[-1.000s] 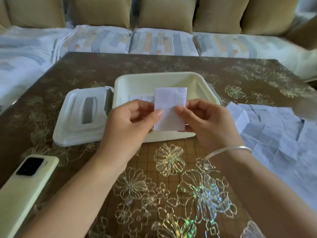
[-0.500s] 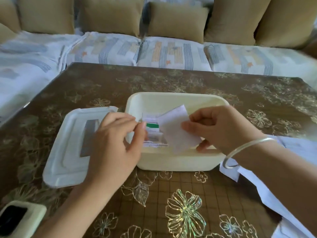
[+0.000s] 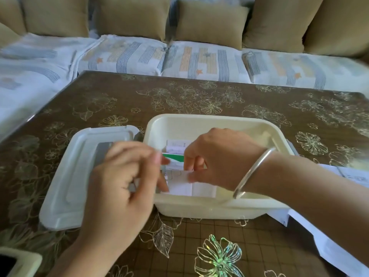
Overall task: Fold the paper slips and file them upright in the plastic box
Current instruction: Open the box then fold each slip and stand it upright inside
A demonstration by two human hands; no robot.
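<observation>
The cream plastic box [image 3: 199, 119] sits open in the middle of the table. My right hand [image 3: 223, 158] reaches down inside it and pinches a folded white slip [image 3: 179, 183], which stands against the near wall. Behind it stand other filed slips, one with a green stripe [image 3: 174, 156] and a white printed one [image 3: 177, 145]. My left hand [image 3: 123, 180] is blurred and hovers over the box's left wall. Its thumb tip lies at the folded slip's left edge and its index tip is near the green-striped slip.
The box's lid [image 3: 79, 168] lies flat just left of the box. A pale phone [image 3: 18, 262] pokes in at the bottom left corner. Loose unfolded paper slips [image 3: 337, 232] are spread on the table's right side. A sofa with cushions [image 3: 199, 62] runs behind the table.
My right hand has carried the folded slip from in front of the box down into it, against the near wall. My left hand let go of the slip and moved to the box's left side.
</observation>
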